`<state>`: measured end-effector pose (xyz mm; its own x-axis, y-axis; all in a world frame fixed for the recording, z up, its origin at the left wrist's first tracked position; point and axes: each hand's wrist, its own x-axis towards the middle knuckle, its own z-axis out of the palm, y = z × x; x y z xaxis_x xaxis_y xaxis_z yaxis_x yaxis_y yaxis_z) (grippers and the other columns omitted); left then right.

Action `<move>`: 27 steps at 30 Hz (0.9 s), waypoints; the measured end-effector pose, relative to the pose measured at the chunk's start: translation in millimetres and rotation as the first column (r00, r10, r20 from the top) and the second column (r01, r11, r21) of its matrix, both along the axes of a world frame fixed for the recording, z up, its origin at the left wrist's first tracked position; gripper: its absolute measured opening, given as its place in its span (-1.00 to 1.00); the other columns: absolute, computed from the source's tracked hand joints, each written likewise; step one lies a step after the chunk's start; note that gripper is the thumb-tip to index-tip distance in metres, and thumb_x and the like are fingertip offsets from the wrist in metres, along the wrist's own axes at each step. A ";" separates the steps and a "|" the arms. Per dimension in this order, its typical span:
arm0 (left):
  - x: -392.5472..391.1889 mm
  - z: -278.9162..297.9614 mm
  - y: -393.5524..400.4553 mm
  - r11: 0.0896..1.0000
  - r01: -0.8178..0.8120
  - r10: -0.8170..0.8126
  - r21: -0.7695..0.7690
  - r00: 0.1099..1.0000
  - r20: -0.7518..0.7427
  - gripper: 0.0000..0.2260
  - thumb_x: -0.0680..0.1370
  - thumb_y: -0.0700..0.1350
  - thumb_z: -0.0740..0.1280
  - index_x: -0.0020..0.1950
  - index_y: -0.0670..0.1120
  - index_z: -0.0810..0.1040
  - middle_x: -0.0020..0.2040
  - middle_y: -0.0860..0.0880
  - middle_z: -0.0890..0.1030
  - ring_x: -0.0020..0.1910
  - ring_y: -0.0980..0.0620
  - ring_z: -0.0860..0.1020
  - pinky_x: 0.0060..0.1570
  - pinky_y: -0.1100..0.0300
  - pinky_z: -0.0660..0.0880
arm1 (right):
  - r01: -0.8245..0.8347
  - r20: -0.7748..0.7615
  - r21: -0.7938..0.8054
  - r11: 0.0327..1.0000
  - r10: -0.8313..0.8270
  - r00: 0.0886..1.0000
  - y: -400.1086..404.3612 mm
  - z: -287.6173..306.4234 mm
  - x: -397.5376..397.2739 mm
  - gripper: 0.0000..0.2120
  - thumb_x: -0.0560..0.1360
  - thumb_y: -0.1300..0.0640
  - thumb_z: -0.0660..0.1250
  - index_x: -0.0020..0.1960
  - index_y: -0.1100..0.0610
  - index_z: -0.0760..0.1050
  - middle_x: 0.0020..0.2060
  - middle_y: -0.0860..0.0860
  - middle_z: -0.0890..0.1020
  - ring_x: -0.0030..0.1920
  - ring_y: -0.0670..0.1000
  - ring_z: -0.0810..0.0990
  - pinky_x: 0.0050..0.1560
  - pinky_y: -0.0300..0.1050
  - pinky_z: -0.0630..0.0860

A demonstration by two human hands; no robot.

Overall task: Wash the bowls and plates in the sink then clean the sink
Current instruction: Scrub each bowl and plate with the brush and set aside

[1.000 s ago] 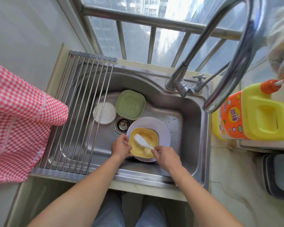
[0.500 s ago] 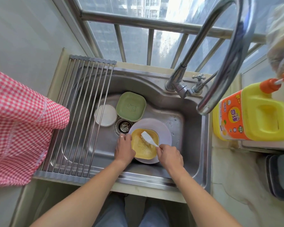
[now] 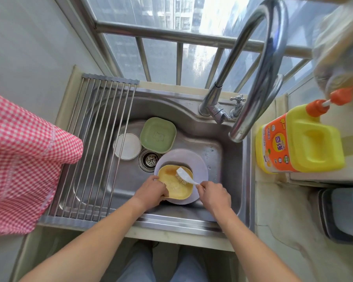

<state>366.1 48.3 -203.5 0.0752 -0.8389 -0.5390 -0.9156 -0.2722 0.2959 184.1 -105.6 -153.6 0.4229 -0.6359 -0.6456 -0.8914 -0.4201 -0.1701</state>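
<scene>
- The left hand [image 3: 151, 190] grips the near-left rim of the yellow bowl [image 3: 177, 187], fingers curled over its edge.
- The right hand [image 3: 213, 194] pinches the white handle of a dish brush [image 3: 184, 176], fingers closed round it; the bristles rest inside the yellow bowl near its far right corner.
- The yellow bowl sits on a pale lilac plate [image 3: 198, 163], on the near right part of the sink [image 3: 230, 159] floor.
- Just left of the plate's far edge is the drain strainer [image 3: 149, 159].
- Beyond the drain lies a square green bowl [image 3: 158, 134], upright, its near edge close to the lilac plate; whether they touch I cannot tell.
- A round white plate [image 3: 127, 146] lies just left of the green bowl, partly under the bars of the roll-up drying rack [image 3: 94, 143], which spans the sink's left half.
- A red-and-white checked cloth [image 3: 22, 161] hangs over the left side, covering the rack's left edge.
- The curved steel tap [image 3: 259, 78] rises from the back rim of the sink, its spout arching high over the right side.
- On the worktop [image 3: 277, 216] to the right stands a yellow detergent jug [image 3: 306, 143] with an orange label and orange cap.
- Behind the sink, a window with metal railing [image 3: 171, 33].
</scene>
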 end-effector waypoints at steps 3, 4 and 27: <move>3.4 11.0 4.2 0.998 -0.046 0.046 0.034 0.999 -0.014 -0.90 0.38 -0.16 0.35 -0.17 -0.01 0.62 -0.28 0.03 0.57 -0.22 -0.07 0.43 -0.21 0.15 0.41 | -0.071 0.007 0.082 0.994 0.071 0.997 10.2 6.8 14.1 -0.69 0.62 -0.11 0.13 0.04 -0.02 0.61 -0.01 0.11 0.66 0.04 0.24 0.61 -0.07 -0.02 0.49; 4.1 12.4 5.9 0.997 -0.058 0.058 0.045 0.998 -0.004 -0.89 0.34 -0.17 0.34 -0.19 -0.02 0.61 -0.29 0.02 0.57 -0.24 -0.08 0.42 -0.27 0.15 0.34 | -0.103 0.021 0.158 0.982 0.101 0.995 14.0 8.8 19.8 -0.70 0.60 -0.10 0.15 0.02 -0.01 0.62 -0.02 0.11 0.66 0.03 0.24 0.60 -0.08 -0.03 0.48; -6.6 2.1 -2.1 0.489 -0.871 0.859 0.058 0.469 -0.206 -0.78 0.44 -0.27 0.43 0.01 -0.10 0.47 -0.03 -0.07 0.53 -0.05 -0.10 0.53 -0.05 0.11 0.50 | -0.283 -0.029 -0.143 0.948 0.282 0.959 13.4 -2.4 17.5 -0.68 0.71 -0.06 0.04 0.15 0.05 0.52 -0.03 0.11 0.67 0.02 0.24 0.65 -0.15 0.00 0.36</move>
<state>359.5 46.2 -201.4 0.6845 -0.4272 -0.5907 -0.1477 -0.8748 0.4614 201.6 -92.3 -156.0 0.5936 -0.5780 -0.5599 -0.7339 -0.6744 -0.0818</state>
